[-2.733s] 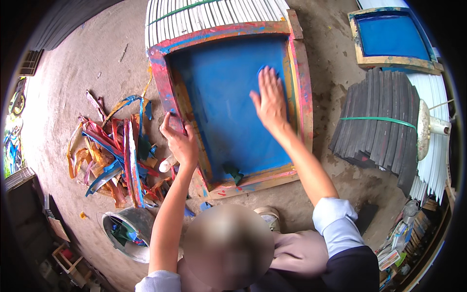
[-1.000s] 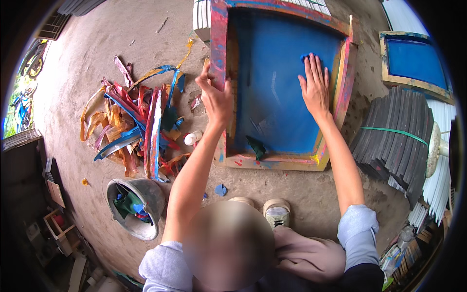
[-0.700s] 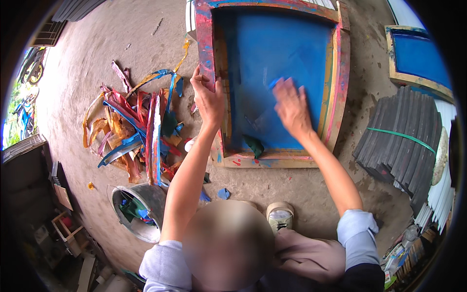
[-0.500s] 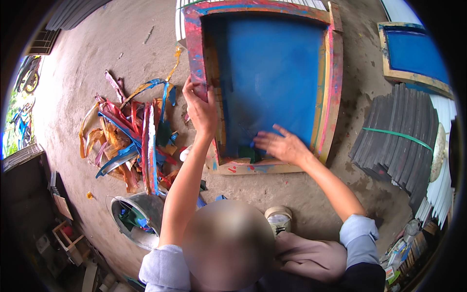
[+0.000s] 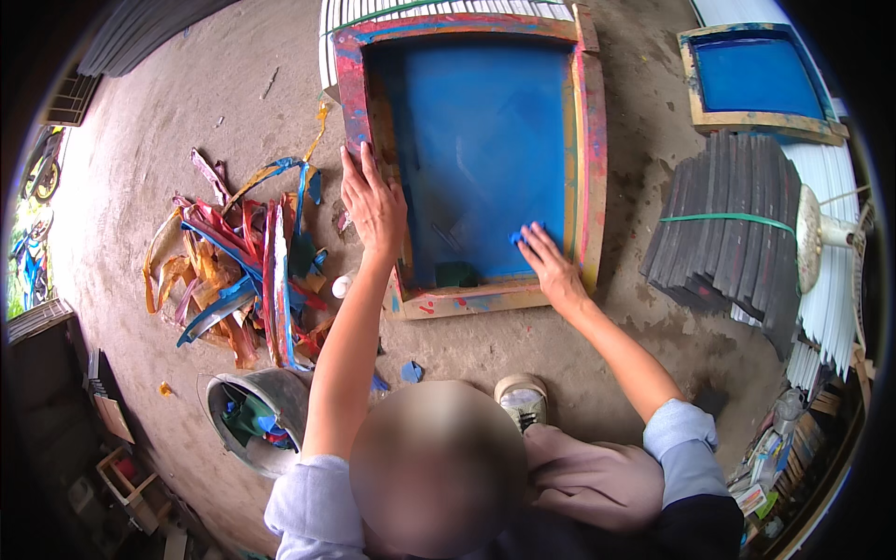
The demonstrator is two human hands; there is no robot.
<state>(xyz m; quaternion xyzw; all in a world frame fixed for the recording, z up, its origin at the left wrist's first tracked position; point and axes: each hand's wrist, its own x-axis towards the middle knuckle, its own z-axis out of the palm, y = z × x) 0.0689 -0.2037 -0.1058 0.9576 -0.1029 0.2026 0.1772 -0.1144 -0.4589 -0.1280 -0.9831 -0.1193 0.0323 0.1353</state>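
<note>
A large screen-printing frame point(image 5: 590, 168) of paint-stained wood, with blue mesh point(image 5: 467, 121) stretched inside, lies before me. My left hand point(image 5: 373, 210) rests on its left side bar, fingers stretched out along the wood. Inside the frame, near the lower right of the mesh, my right hand point(image 5: 553, 271) presses a small blue wad point(image 5: 518, 239) under its fingertips; whether it is cloth or sponge I cannot tell. A dark green patch or piece point(image 5: 455, 273) shows at the mesh's lower left edge.
Left of the frame lies a heap of coloured peeled strips point(image 5: 252, 271). Below it, a tilted grey bucket point(image 5: 280, 401) holds green and blue scraps. At right are a strapped stack of dark slats point(image 5: 719, 224) and a smaller blue screen point(image 5: 756, 75). A blue scrap point(image 5: 412, 371) lies by my shoe.
My right hand has moved right across the mesh, from the lower middle toward the right bar. My left hand's fingers have straightened on the frame. The whole view has shifted slightly.
</note>
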